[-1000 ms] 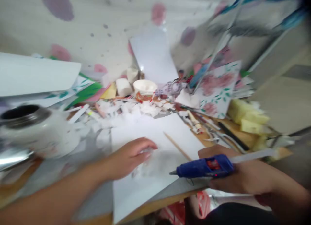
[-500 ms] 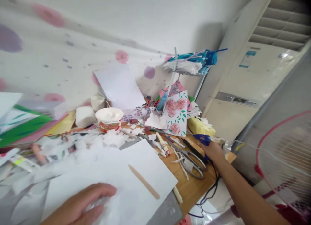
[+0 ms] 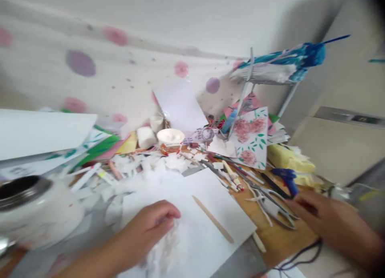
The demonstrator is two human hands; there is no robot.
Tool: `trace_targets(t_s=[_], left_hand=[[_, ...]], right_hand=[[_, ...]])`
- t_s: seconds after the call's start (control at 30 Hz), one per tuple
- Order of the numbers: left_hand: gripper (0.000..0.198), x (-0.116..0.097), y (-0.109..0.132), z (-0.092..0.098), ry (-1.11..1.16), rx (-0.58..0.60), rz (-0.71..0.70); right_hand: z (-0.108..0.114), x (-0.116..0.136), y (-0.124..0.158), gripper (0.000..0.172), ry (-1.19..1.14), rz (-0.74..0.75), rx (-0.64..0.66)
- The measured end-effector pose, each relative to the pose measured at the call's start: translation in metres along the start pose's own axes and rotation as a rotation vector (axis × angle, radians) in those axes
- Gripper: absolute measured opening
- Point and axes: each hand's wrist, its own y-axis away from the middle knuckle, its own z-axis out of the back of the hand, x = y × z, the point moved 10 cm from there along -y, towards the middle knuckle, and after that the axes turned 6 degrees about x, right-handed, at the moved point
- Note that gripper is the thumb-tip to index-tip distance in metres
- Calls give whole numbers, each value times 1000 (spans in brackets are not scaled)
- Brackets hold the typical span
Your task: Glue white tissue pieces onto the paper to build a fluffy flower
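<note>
My left hand point(image 3: 147, 232) is over a white sheet of paper point(image 3: 192, 198), its fingers curled on a see-through, crinkled plastic piece point(image 3: 168, 248) that is blurred. A flat wooden stick point(image 3: 213, 219) lies on the sheet to the right of that hand. At the right, a blue glue gun point(image 3: 284, 177) points left with its handle down, and my right hand point(image 3: 320, 216) closes its fingers at the handle's lower end. Motion blurs this hand. Scissors point(image 3: 275, 206) with large metal handles lie open-looped just left of it. Dark cord point(image 3: 300, 260) hangs below.
White paper scraps point(image 3: 150, 166) cover the back of the table. A paper bowl point(image 3: 170, 141), white rolls point(image 3: 146, 137) and a yellow tissue pack point(image 3: 290, 158) stand behind. A white pot-like vessel point(image 3: 39, 214) is at the left. A flower-painted card point(image 3: 249, 137) leans at the back.
The view has swung left, bringing the white vessel into sight. My right hand has drawn back along the glue gun, so its handle shows. My left hand stays over the sheet.
</note>
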Motion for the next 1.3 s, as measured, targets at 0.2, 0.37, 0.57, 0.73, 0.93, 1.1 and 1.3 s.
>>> trace_targets(t_s=[0.2, 0.37, 0.57, 0.73, 0.93, 1.1, 1.3], left_hand=[[19, 5, -1, 41, -194, -233, 44], [22, 21, 2, 91, -410, -416, 145], [23, 35, -5, 94, -623, -397, 221], [23, 38, -13, 96, -664, -410, 234], [10, 17, 1, 102, -523, -523, 158], [9, 5, 20, 101, -285, -587, 120], [29, 24, 10, 97, -10, -492, 119]], right_hand=[[-62, 175, 25, 40, 10, 570, 290], [-89, 206, 13, 48, 60, 572, 344], [-90, 209, 14, 66, 66, 577, 345], [-71, 211, 10, 39, -110, 576, 295], [-38, 192, 14, 31, -459, 562, 222], [-7, 163, 30, 18, -628, 467, 19], [-1, 161, 56, 15, -651, 413, -46]])
